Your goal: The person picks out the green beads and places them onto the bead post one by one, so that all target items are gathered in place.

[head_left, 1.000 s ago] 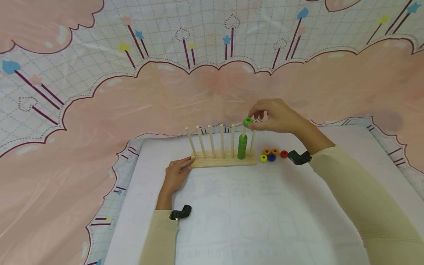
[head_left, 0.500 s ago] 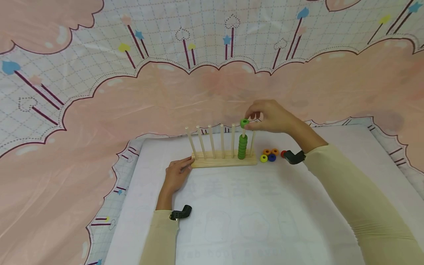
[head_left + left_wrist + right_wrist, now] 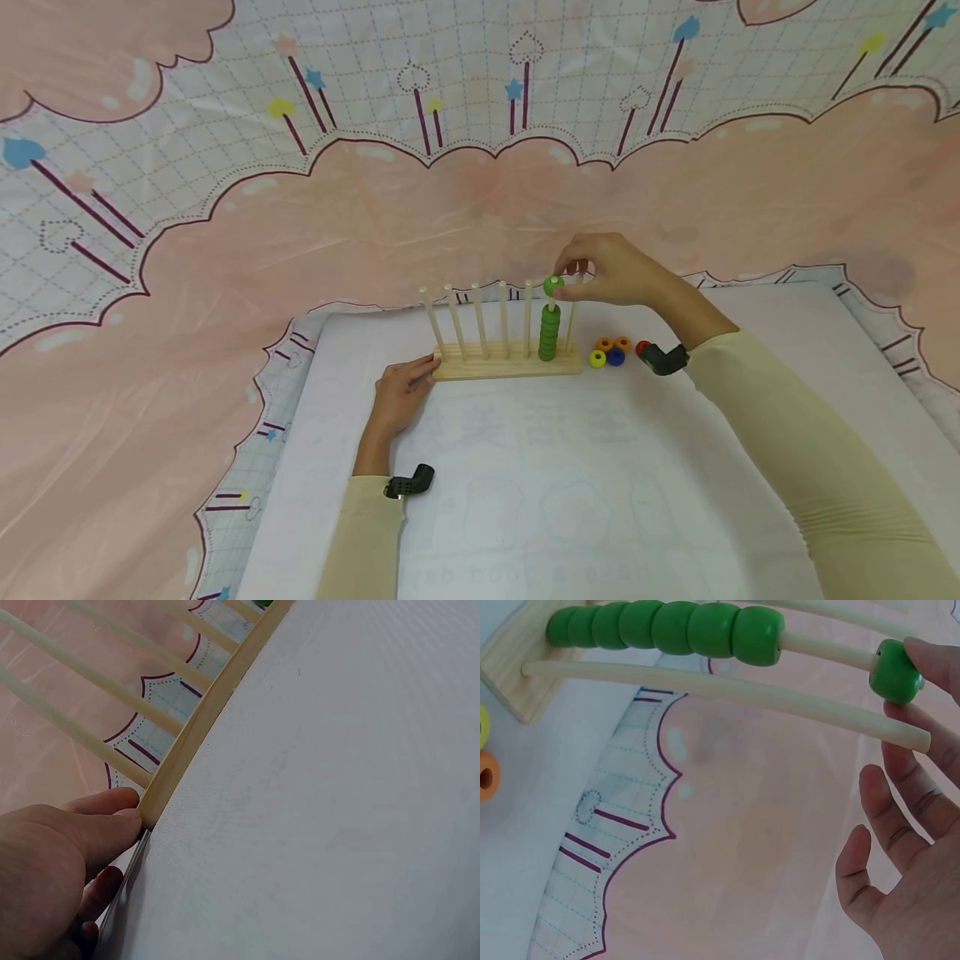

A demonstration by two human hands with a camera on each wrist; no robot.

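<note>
A wooden peg rack (image 3: pixel 498 369) with a row of upright pegs stands on the white board. Its second peg from the right carries a stack of green beads (image 3: pixel 664 628). Near the top of that peg, above a stretch of bare wood, my right hand (image 3: pixel 611 271) pinches another green bead (image 3: pixel 897 673) between thumb and finger. The peg's tip shows just through this bead in the right wrist view. At the rack's left end, my left hand (image 3: pixel 401 396) grips the base's corner (image 3: pixel 154 814) with thumb and forefinger. The remaining pegs hold no beads.
Right of the rack lie loose beads: two orange beads (image 3: pixel 622 343), a yellow bead (image 3: pixel 597 359), a blue bead (image 3: pixel 616 357) and a red bead (image 3: pixel 642 348), partly hidden by the wrist camera (image 3: pixel 666 358). A patterned pink cloth (image 3: pixel 450 208) surrounds the white board (image 3: pixel 525 517).
My right hand has moved left and then slightly down, bringing the green bead onto the top of its peg. The left hand and the rack stay put.
</note>
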